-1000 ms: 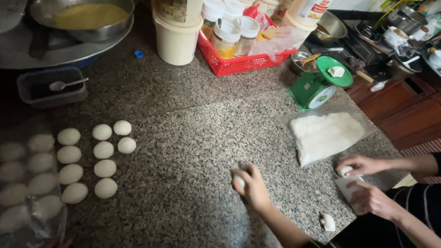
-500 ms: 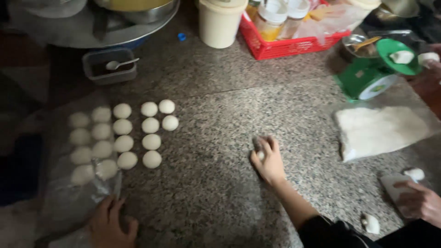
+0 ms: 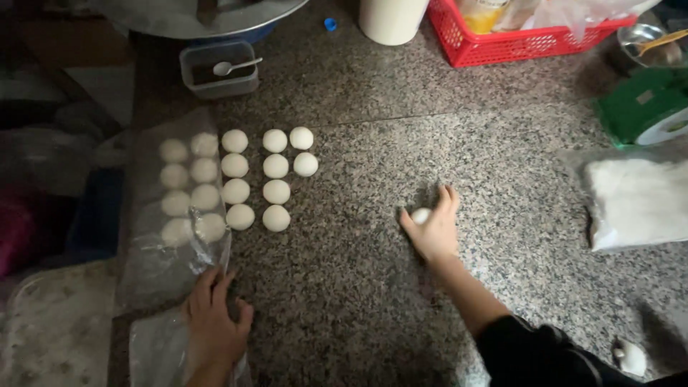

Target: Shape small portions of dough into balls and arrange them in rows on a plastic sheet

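cupping a small white dough ball (image 3: 421, 215) against the speckled granite counter (image 3: 373, 301), a hand in a dark sleeve (image 3: 433, 228) is curling its fingers loosely around the ball, which is sitting on the stone near the middle of the counter, well apart from the rows of finished balls. this arm is coming in from the lower right corner, and from this view alone it is hard to be sure whose it is. the left hand (image 3: 213, 321) is lying flat at the bottom edge, fingers spread and not gripping anything, pressing on the lower end of a clear plastic sheet (image 3: 154, 272). the sheet is covering the leftmost dough balls (image 3: 188, 188), while the uncovered dough balls (image 3: 265, 175) are standing in neat columns just beside it on the bare stone. a clear plastic tub (image 3: 218, 69) with a white spoon (image 3: 236, 67) in it is sitting beyond the rows. a red basket (image 3: 512, 44) and a white container (image 3: 390, 20) are standing at the far edge. a green scale (image 3: 645, 107) is showing at the right, with a bag of white flour (image 3: 634, 201) lying just in front of it. a small lump of dough (image 3: 631, 356) is resting at the lower right corner.
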